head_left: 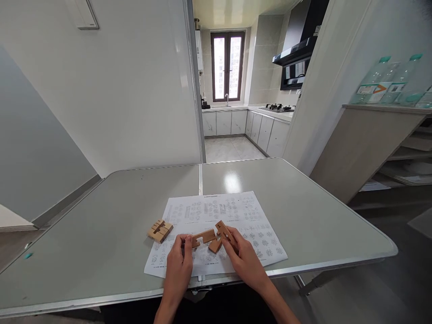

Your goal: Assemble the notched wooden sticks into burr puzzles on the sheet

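Observation:
My left hand [179, 260] pinches the left end of a notched wooden puzzle piece [208, 235], whose cut-out faces down. In my right hand [245, 257] is another wooden puzzle piece [222, 229], marked with a 2 and tilted up to the left. Between the hands, a wooden piece [215, 245] shows below the numbered one; whether it is held or lies on the paper I cannot tell. Left of my left hand, a group of notched wooden pieces [160, 231] lies side by side at the edge of a printed instruction sheet [273, 243].
The sheet lies on a grey folding table [313, 229] with a metal rim and a centre seam. A small teal scrap [28, 255] is near the left edge. To the right stands a shelf [364, 144] with plastic bottles [374, 83] on top. A kitchen opens beyond the table.

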`<act>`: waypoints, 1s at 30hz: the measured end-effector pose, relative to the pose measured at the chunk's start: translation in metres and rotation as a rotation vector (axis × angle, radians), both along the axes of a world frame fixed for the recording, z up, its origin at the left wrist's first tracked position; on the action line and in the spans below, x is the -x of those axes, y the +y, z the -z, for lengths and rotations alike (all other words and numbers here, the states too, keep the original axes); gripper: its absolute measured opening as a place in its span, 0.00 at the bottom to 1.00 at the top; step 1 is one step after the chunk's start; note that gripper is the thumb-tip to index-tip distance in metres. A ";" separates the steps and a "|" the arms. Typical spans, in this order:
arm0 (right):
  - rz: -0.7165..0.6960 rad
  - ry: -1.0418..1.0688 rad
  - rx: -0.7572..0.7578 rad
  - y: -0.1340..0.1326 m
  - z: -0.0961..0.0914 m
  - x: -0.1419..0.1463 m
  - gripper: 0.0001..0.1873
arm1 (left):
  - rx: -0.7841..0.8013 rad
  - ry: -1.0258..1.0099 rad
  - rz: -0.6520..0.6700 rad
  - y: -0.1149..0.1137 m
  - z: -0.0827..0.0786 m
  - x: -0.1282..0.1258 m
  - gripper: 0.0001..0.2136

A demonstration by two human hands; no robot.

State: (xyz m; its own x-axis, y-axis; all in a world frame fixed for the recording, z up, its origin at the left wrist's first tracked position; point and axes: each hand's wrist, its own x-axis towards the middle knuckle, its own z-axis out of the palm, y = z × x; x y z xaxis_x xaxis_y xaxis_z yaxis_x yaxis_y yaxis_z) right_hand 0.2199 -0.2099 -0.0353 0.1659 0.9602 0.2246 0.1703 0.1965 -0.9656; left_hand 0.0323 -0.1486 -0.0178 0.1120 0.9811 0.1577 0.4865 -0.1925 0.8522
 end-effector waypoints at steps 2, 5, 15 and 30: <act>0.002 0.002 0.011 0.000 0.000 0.000 0.20 | 0.004 -0.018 -0.002 -0.002 -0.003 -0.004 0.21; 0.020 -0.001 0.014 0.000 0.001 0.000 0.20 | 0.053 -0.065 0.031 -0.008 -0.008 -0.013 0.21; 0.096 0.044 -0.006 0.002 0.009 -0.001 0.20 | 0.123 -0.169 0.103 -0.014 0.002 -0.037 0.21; 0.060 -0.126 -0.054 0.003 0.018 0.003 0.29 | 0.120 -0.196 0.041 -0.019 0.007 -0.039 0.19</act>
